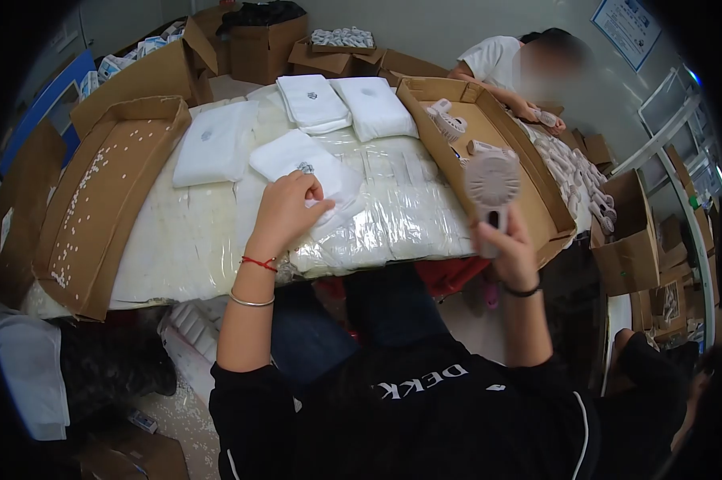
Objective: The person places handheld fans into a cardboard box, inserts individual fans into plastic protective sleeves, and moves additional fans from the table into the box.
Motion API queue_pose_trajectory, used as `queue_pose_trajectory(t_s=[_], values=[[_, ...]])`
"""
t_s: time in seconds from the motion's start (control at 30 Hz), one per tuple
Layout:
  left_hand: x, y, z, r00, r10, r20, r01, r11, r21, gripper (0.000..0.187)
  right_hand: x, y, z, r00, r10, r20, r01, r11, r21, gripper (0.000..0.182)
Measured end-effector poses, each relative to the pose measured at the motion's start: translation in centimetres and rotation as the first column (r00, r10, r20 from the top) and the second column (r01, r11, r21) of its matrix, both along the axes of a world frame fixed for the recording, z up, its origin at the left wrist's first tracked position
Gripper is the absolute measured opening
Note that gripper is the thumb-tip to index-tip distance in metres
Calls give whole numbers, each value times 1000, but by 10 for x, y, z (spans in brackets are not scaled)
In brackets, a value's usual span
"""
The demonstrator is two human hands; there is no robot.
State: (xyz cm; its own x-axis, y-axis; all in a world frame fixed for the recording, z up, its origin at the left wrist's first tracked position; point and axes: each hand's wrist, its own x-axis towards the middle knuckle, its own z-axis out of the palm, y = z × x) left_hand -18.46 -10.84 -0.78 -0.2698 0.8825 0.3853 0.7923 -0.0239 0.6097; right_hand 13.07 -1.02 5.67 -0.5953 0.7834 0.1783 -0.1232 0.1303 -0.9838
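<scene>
My right hand [511, 250] is wrapped around the handle of a pale pink handheld fan [492, 180], its round grille held upright above the table's right part. The fingers of my left hand [287, 210] are pinched together at the near edge of a white plastic bag [285, 156], which lies on a stack with a small dark print. Past my left hand lie more white bags: one pile [215, 144] at the left, one [313, 102] behind, and another [373, 108] farther right.
A shallow cardboard tray [529, 188] on the right holds more fans [445, 120]. A long cardboard tray [109, 200] with small white pieces stands left. Beyond the right tray, a co-worker [497, 64] handles a fan by a fan heap [569, 172]. Cardboard boxes [629, 232] stand at the right.
</scene>
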Motion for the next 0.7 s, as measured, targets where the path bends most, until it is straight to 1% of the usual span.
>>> queue_pose_trajectory(t_s=[0.03, 0.07, 0.1, 0.13, 0.17, 0.2, 0.23, 0.27, 0.3, 0.33, 0.37, 0.4, 0.43, 0.5, 0.53, 0.6, 0.63, 0.67, 0.7], values=[[-1, 2, -2, 1000, -14, -9, 14, 1000, 25, 20, -15, -3, -12, 999, 43, -27, -46, 992, -119, 34], [0, 2, -4, 1000, -5, -11, 5, 1000, 24, 20, -28, -4, -21, 986, 165, -10, -165, 974, -156, 32], [0, 3, -3, 999, -1, -41, 3, 999, 39, 18, -37, -4, -30, 962, 274, -1, -261, 912, -315, 39], [1, 2, -3, 997, 4, -71, 0, 999, 53, 15, -46, -7, -32, 923, 384, -4, -355, 849, -391, 51], [1, 0, -3, 997, 16, -74, -12, 999, 48, 15, -50, -5, -38, 867, 497, 35, -437, 793, -424, 55], [3, -5, 0, 994, 33, -105, -21, 994, 107, 13, -55, -3, -45, 794, 604, 71, -511, 727, -459, 59], [6, -10, 3, 989, 52, -137, -29, 986, 166, 11, -61, -3, -48, 784, 617, 68, -524, 717, -460, 59], [11, -14, 5, 988, 65, -140, -42, 986, 163, 11, -67, -6, -51, 699, 713, -52, -638, 589, -497, 58], [17, -20, 9, 995, 22, -94, -1, 976, 219, 9, -73, -7, -53, 598, 782, -177, -735, 446, -511, 57], [23, -25, 13, 998, -24, -52, 38, 960, 279, 7, -78, -8, -58, 588, 789, -180, -742, 438, -507, 57], [30, -33, 19, 997, -70, -27, 75, 963, 260, 7, -84, -7, -64, 544, 784, -299, -778, 338, -529, 56], [35, -37, 22, 998, -62, -33, 69, 963, 259, 7, -89, -5, -70, 497, 763, -414, -809, 235, -539, 54], [41, -41, 23, 996, -81, 24, 72, 965, 252, 8, -94, -2, -76, 488, 760, -430, -802, 196, -564, 56], [49, -49, 27, 988, -102, 120, 74, 973, 217, 10, -95, -2, -82, 466, 755, -461, -815, 165, -555, 57], [52, -51, 27, 988, -98, 119, 71, 975, 211, 10, -94, -2, -83, 448, 752, -484, -826, 141, -545, 57], [56, -54, 29, 943, -29, 331, -37, 981, 191, 9, -88, -3, -82, 453, 734, -506, -824, 127, -553, 60], [59, -54, 29, 946, -29, 324, -34, 982, 188, 9, -84, -5, -80, 474, 749, -464, -810, 164, -562, 59], [62, -53, 29, 928, -44, 369, -41, 975, 220, 10, -80, -6, -79, 496, 759, -421, -796, 204, -570, 58], [65, -52, 29, 909, -63, 413, -47, 967, 251, 10, -75, -8, -78, 554, 744, -373, -753, 256, -607, 60]])
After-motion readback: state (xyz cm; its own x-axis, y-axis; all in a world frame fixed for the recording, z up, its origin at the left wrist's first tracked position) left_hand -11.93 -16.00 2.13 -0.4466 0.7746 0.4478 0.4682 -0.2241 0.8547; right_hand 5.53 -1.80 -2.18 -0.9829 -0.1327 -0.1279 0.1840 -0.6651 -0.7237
